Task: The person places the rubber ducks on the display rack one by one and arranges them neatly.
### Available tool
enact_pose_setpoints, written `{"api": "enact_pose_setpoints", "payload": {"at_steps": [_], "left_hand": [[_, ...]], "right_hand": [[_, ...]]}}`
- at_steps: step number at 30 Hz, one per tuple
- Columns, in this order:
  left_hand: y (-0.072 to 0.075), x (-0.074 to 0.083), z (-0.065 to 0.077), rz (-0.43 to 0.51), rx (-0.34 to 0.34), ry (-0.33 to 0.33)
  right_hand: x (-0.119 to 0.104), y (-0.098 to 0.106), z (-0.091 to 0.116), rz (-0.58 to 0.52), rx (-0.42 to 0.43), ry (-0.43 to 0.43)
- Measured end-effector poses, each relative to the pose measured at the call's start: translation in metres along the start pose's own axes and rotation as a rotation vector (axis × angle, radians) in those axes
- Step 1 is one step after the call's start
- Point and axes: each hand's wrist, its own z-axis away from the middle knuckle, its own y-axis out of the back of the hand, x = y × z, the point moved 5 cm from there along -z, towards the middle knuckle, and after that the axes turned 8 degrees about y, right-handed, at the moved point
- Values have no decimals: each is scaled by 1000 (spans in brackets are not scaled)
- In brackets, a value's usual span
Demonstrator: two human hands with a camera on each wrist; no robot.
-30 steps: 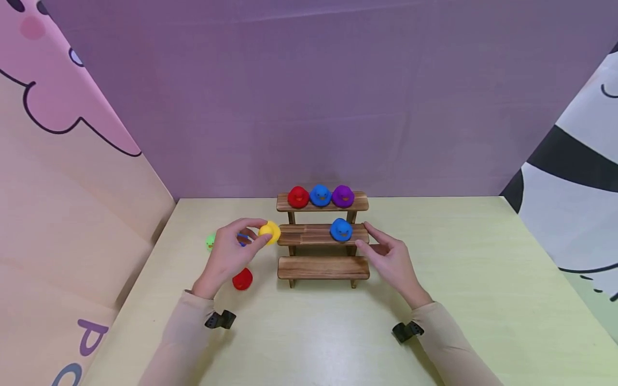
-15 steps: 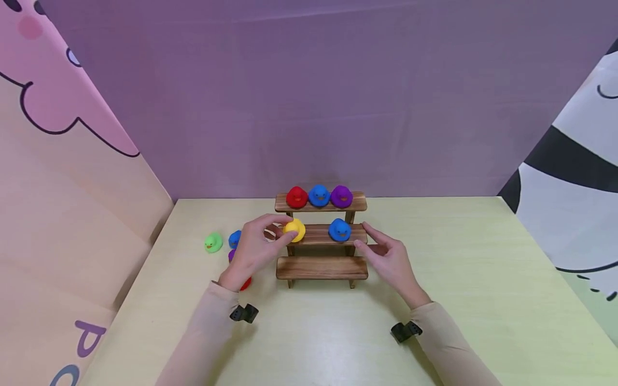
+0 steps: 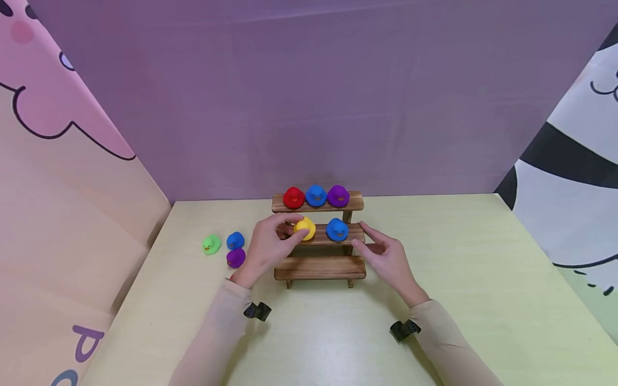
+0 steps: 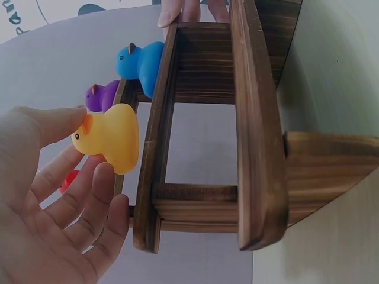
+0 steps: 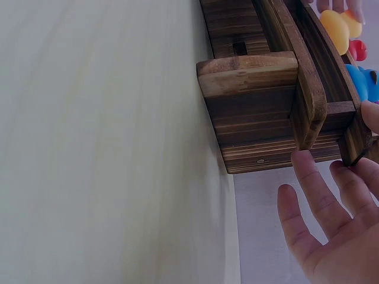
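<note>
My left hand (image 3: pixel 275 244) pinches a yellow rubber duck (image 3: pixel 305 229) between thumb and fingers, at the left part of the middle shelf of a three-step wooden stand (image 3: pixel 318 267). In the left wrist view the yellow duck (image 4: pixel 112 139) sits right against that shelf's board. A blue duck (image 3: pixel 337 229) rests toward the right end of the same shelf. My right hand (image 3: pixel 386 257) holds this shelf's right end, thumb at the front edge and forefinger at the back. The other right fingers (image 5: pixel 320 189) reach along the stand's side (image 5: pixel 254 127) in the right wrist view.
Red (image 3: pixel 294 198), blue (image 3: pixel 316 195) and purple (image 3: pixel 338 196) ducks line the top shelf. Left of the stand, green (image 3: pixel 211 244), blue (image 3: pixel 235 240) and purple (image 3: pixel 236 258) ducks lie on the table (image 3: pixel 434 236); a red one is mostly hidden by my left wrist. A purple backdrop (image 3: pixel 299 96) stands behind.
My left hand has carried the yellow duck rightward, from the stand's left edge over to the middle shelf, uncovering the ducks on the table. My right hand has stayed at the shelf's end.
</note>
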Motion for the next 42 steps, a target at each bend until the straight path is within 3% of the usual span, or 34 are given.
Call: {"api": "enact_pose_setpoints", "payload": {"at_steps": [14, 25, 42], "left_hand": [[-16, 7, -6, -33, -65, 7], [-21, 5, -6, -94, -47, 3], [-23, 7, -6, -101, -14, -2]], "right_hand": [[0, 0, 0, 7, 7, 12], [1, -2, 0, 15, 6, -4], [3, 0, -1, 27, 7, -2]]}}
